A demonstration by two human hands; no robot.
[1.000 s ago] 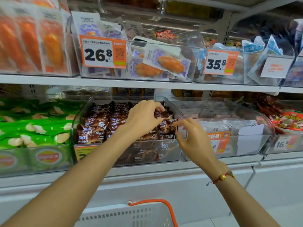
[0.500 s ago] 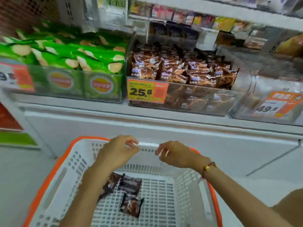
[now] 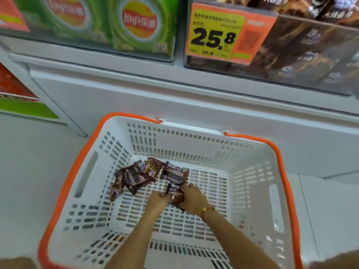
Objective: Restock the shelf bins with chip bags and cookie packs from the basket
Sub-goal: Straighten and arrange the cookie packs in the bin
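Chips [image 3: 136, 26] in green bags filled the bin at upper left; the cookie bin [image 3: 291, 55], tagged 25.8 [image 3: 213, 37], sat to their right on the same shelf. Below stood the basket [image 3: 287, 171], white with an orange rim, nearly bare. On its floor, left of centre, lay a loose cluster of brown packs [image 3: 136, 177]. Just right of these the left hand [image 3: 158, 199] and right hand [image 3: 194, 199] met over one further pack [image 3: 173, 194] — fingers of both curled onto it, pinching its edges, though blur hid the exact grip. Judgement: pick-up in progress, few packs remaining. Recommended practice — hold the pack by its sealed ends rather than squeezing the middle, gather the neighbouring cluster in the same reach, then lift clear of the basket wall toward the cookie bin.
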